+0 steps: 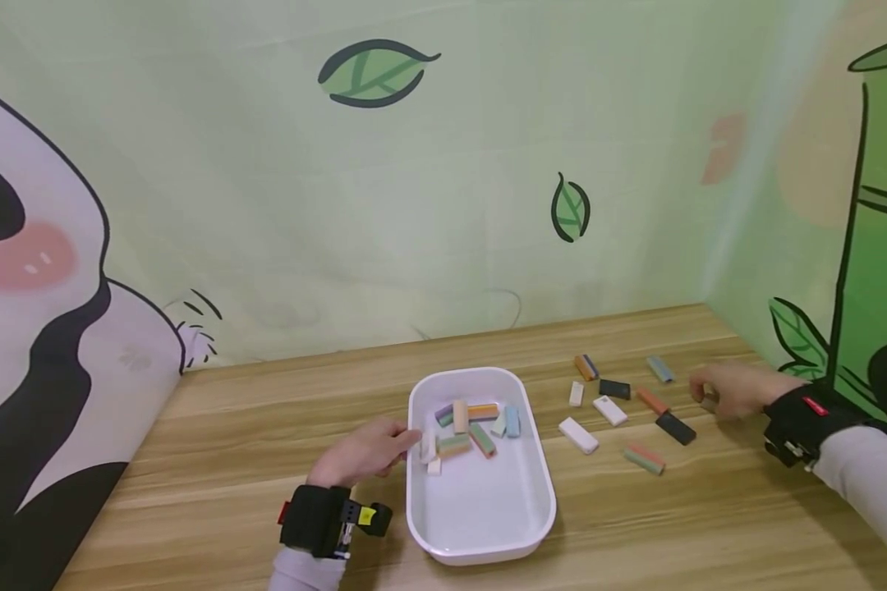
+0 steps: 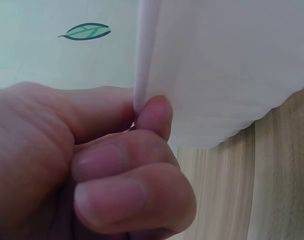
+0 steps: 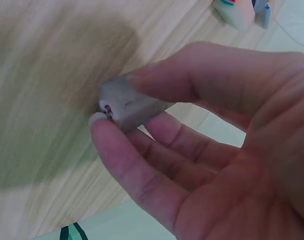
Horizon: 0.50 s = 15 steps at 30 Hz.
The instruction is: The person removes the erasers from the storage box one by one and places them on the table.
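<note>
My left hand (image 1: pixel 365 451) pinches the left rim of a white plastic tray (image 1: pixel 480 525) between thumb and index finger. The left wrist view shows the tray's outer wall (image 2: pixel 216 65) close up, with the other fingers curled below the rim. Inside the tray, toward its far end, lie several small coloured blocks (image 1: pixel 482 440) that look like erasers. At the right side of the table my right hand (image 1: pixel 739 387) holds a grey eraser-like block (image 3: pixel 137 102) between thumb and fingers, low over the wood. Part of that block is hidden by the thumb.
Several loose blocks lie on the wooden table (image 1: pixel 266 460) between tray and right hand: a black one (image 1: pixel 676 428), a white one (image 1: pixel 579 435), a pink-green one (image 1: pixel 644 459), a blue-grey one (image 1: pixel 660 368) among them. A printed cloth backdrop (image 1: pixel 451 205) borders the table.
</note>
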Each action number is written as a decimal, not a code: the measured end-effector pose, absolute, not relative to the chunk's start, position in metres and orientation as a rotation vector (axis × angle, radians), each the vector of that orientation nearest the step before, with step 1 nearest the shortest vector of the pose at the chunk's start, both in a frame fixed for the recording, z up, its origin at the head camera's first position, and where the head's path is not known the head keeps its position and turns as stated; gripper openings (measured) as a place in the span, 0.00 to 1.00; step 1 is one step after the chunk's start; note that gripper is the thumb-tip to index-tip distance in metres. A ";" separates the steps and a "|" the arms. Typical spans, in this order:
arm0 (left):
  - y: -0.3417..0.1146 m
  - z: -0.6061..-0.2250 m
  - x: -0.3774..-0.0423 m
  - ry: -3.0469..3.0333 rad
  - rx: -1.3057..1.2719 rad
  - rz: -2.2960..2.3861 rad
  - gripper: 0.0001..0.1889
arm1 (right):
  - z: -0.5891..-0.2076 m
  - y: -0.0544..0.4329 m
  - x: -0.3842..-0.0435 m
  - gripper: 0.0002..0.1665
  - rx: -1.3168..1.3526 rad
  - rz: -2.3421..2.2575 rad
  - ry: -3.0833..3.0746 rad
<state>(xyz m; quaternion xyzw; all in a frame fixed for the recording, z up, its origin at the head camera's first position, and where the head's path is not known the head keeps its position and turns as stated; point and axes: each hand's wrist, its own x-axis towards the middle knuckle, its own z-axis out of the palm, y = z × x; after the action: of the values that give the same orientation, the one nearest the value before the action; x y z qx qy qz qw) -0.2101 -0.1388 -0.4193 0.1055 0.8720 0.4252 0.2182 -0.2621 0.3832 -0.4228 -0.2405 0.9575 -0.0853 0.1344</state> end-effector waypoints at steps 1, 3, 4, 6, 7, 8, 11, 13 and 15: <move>-0.139 -0.419 -0.210 2.414 0.294 1.177 0.14 | -0.423 0.383 -0.262 0.19 -0.693 -0.248 2.771; -0.139 -0.419 -0.210 2.411 0.296 1.181 0.14 | -0.423 0.383 -0.262 0.19 -0.694 -0.240 2.769; -0.139 -0.419 -0.210 2.411 0.297 1.183 0.14 | -0.423 0.382 -0.262 0.19 -0.689 -0.240 2.764; -0.139 -0.420 -0.210 2.413 0.296 1.181 0.14 | -0.421 0.381 -0.262 0.19 -0.666 -0.240 2.753; -0.139 -0.420 -0.210 2.417 0.297 1.179 0.14 | -0.420 0.380 -0.262 0.19 -0.650 -0.239 2.748; -0.139 -0.420 -0.210 2.419 0.295 1.179 0.14 | -0.419 0.379 -0.262 0.18 -0.628 -0.245 2.739; -0.138 -0.420 -0.209 2.426 0.283 1.173 0.14 | -0.413 0.376 -0.261 0.15 -0.565 -0.253 2.718; -0.138 -0.421 -0.209 2.429 0.277 1.175 0.14 | -0.409 0.373 -0.261 0.13 -0.564 -0.242 2.723; -0.138 -0.421 -0.209 2.428 0.268 1.176 0.14 | -0.403 0.369 -0.262 0.14 -0.575 -0.228 2.731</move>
<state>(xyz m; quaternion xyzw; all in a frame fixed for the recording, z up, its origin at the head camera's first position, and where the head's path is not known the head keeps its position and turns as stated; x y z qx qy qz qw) -0.2093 -0.1378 -0.4207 0.0965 0.8749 0.4238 0.2136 -0.2617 0.3695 -0.4027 -0.2024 0.9611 -0.0802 0.1701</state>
